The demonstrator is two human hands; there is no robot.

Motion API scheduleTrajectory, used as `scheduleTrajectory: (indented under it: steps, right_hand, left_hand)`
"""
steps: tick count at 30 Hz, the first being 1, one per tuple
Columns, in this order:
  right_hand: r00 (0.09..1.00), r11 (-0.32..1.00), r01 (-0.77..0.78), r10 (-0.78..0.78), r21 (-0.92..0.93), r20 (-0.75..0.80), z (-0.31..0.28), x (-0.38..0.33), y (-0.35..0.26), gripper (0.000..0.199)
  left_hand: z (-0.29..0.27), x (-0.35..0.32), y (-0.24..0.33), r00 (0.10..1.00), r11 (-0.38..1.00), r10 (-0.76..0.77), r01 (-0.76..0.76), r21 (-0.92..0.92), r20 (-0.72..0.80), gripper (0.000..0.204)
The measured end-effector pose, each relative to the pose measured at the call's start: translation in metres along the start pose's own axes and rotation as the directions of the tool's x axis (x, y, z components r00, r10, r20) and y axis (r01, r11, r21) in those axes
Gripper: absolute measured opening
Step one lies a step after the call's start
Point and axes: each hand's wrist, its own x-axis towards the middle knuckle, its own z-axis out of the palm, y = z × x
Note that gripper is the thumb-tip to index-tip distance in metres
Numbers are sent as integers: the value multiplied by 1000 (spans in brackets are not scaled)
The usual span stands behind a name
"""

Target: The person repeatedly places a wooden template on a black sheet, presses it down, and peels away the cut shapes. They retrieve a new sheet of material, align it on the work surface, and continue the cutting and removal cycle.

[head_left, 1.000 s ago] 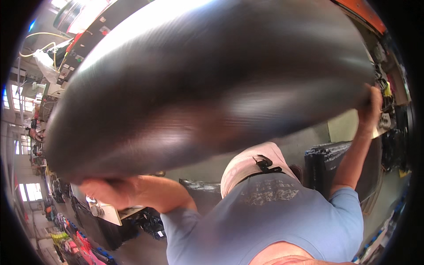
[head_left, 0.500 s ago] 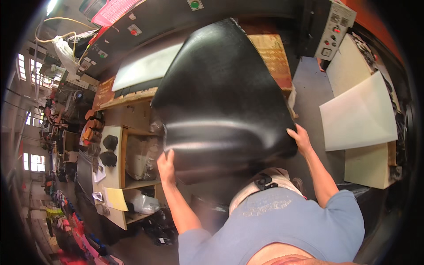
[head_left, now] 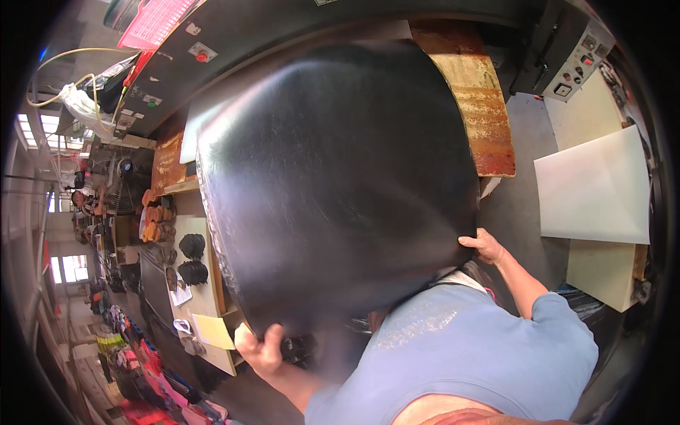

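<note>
A person in a blue T-shirt [head_left: 489, 354] grips a glossy black rubber-like sheet [head_left: 340, 177] that fills the center of the frame, its far end over a rust-stained worktable [head_left: 471, 99] at upper center. The left hand [head_left: 261, 352], lower left, is clamped on the sheet's near-left corner. The right hand [head_left: 485, 246], right of center, pinches the right edge, thumb on top, its other fingers largely hidden beneath.

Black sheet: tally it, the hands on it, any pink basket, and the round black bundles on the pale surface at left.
Black sheet: 1
Left hand, right hand: 2
Pink basket: 1
Round black bundles: 2
Total: 6
</note>
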Motion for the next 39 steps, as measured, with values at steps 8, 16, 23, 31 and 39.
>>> scheduleTrajectory:
  steps: [8, 16, 23, 31, 39]
  right_hand:
    - [962, 947, 154, -209, -281, -177, 45, 21, -9, 31]
    - [784, 883, 111, -359, -455, -506, 163, 23, -3, 31]
    - [664, 834, 352, -543, -425, -515, 232, 110, -127, 28]
    - [659, 660, 141, -619, -738, -428, 221, 143, -167, 50]
    - [380, 468, 512, -875, -720, -299, 226, 196, -221, 27]
  left_hand:
    - [-28, 50, -234, 821, 784, -547, 571, -245, 162, 14]
    - [-60, 110, -330, 799, 729, -520, 600, -330, 303, 21]
    - [-71, 352, -324, 900, 924, -375, 384, 3, 222, 39]
    - [-37, 420, -375, 863, 933, -353, 294, 209, 361, 51]
    - [-20, 457, -401, 963, 934, -261, 233, 271, 71, 40]
